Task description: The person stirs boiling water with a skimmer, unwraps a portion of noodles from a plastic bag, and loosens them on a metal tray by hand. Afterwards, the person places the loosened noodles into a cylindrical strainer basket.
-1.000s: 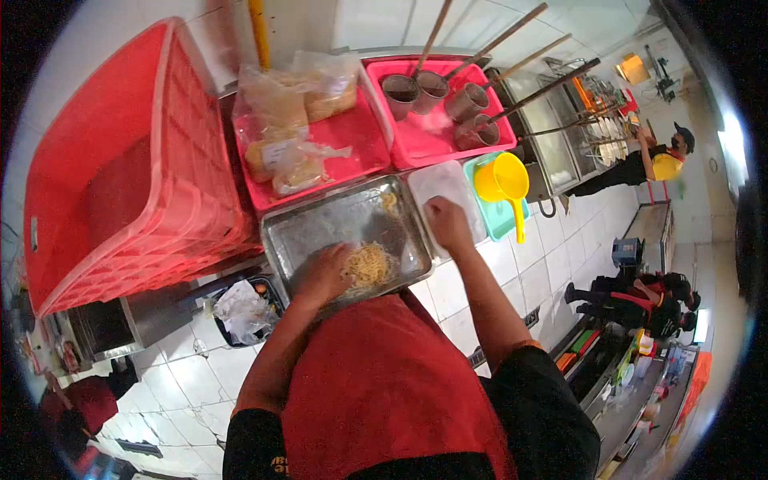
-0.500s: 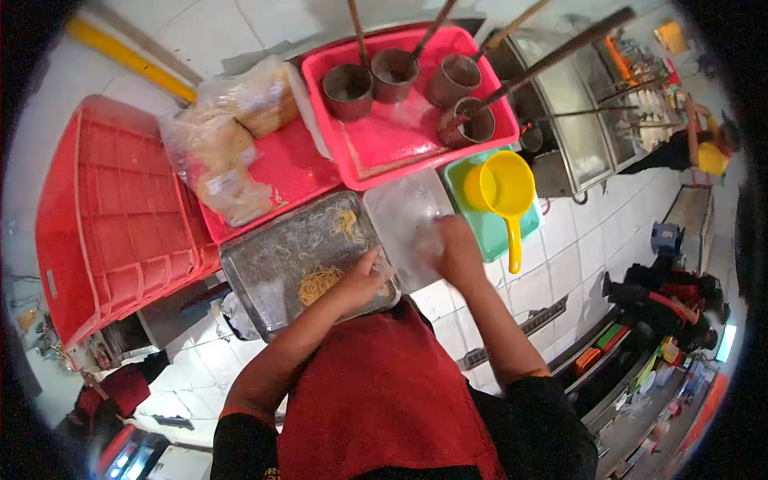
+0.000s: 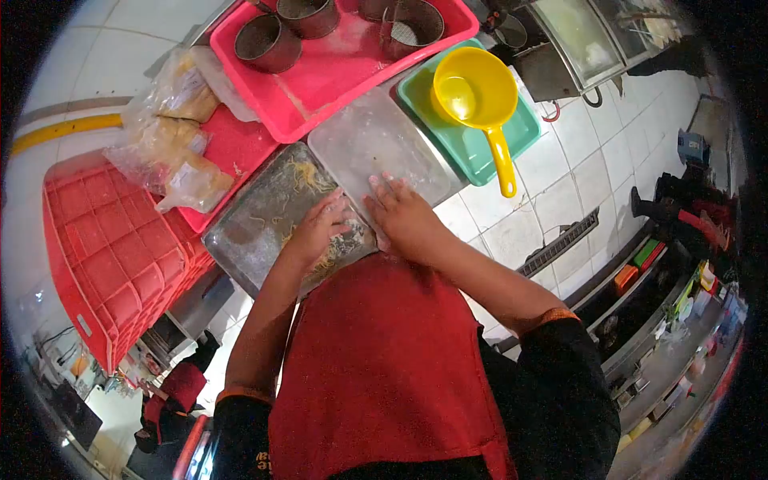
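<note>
My left hand (image 3: 318,230) is over the dark metal tray (image 3: 248,228), its fingers stretched out and apart. Strands of noodles (image 3: 307,176) lie at the tray's far end, and more noodles (image 3: 326,260) show partly from under that hand. On the near edge of a whitish, cloudy flat tray or lid (image 3: 384,148) rests my right hand (image 3: 404,220), fingers extended and holding nothing I can see. The two trays lie side by side, with my hands close together near their shared edge.
Beyond is a pink tub (image 3: 344,80) with several metal noodle strainers (image 3: 268,44). A yellow dipper (image 3: 476,88) sits on a green tray (image 3: 524,132) to the right. Bagged noodles (image 3: 188,144) and a red crate (image 3: 112,248) are left. Other people work farther off.
My right hand, blurred before, has come down toward me onto the near edge of the whitish tray. My left hand has moved up and left over the noodles. The camera view has shifted.
</note>
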Demonstrator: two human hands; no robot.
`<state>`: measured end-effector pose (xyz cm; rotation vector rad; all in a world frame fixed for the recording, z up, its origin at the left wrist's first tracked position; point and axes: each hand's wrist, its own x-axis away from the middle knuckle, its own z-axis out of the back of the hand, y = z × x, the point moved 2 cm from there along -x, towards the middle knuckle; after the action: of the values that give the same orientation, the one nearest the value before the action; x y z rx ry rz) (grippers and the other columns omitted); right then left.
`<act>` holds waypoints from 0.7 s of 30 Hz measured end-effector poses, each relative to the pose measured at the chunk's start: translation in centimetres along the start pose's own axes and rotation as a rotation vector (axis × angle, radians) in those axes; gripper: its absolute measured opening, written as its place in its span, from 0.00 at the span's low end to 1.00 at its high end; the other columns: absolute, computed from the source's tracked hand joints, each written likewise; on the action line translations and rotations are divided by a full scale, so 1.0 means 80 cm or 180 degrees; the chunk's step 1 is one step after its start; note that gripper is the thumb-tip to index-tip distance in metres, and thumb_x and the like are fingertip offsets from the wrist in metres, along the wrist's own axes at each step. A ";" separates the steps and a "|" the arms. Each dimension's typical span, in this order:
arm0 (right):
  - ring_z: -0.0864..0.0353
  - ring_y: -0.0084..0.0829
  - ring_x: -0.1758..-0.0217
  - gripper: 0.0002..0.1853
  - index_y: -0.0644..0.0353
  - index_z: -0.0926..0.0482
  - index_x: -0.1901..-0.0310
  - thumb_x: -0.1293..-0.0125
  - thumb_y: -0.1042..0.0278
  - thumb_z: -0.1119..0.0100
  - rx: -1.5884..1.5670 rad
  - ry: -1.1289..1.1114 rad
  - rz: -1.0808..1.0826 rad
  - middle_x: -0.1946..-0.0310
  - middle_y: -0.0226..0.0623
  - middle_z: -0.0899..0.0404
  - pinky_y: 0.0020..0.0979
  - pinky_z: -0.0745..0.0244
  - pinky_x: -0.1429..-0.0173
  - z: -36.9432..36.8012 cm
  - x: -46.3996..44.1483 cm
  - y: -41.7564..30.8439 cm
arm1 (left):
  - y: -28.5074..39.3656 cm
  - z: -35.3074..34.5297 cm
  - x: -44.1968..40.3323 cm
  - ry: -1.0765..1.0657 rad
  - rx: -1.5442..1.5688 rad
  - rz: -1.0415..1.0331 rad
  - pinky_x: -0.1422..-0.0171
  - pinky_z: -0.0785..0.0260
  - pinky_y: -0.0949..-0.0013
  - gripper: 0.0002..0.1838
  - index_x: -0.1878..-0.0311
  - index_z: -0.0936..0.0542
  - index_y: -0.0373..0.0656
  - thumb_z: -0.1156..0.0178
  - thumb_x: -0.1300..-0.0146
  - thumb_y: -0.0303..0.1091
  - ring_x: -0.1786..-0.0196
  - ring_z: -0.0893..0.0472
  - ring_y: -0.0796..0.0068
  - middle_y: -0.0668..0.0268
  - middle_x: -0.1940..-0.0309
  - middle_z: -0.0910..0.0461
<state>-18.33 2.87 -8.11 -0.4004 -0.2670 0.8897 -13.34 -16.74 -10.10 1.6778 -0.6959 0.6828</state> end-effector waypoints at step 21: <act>0.22 0.32 0.43 0.17 0.69 0.27 0.40 0.26 0.72 0.53 -0.2465 0.3074 -0.1631 0.47 0.44 0.20 0.33 0.29 0.36 0.022 0.108 0.025 | 0.033 -0.049 -0.001 0.0213 -0.4759 -0.2965 0.33 0.43 0.51 0.23 0.49 0.21 0.45 0.31 0.50 0.37 0.37 0.32 0.55 0.54 0.46 0.27</act>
<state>-15.23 11.26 -6.92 -1.3521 0.2007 -0.0118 -15.72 -13.37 -7.71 0.3982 -0.1438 -0.4439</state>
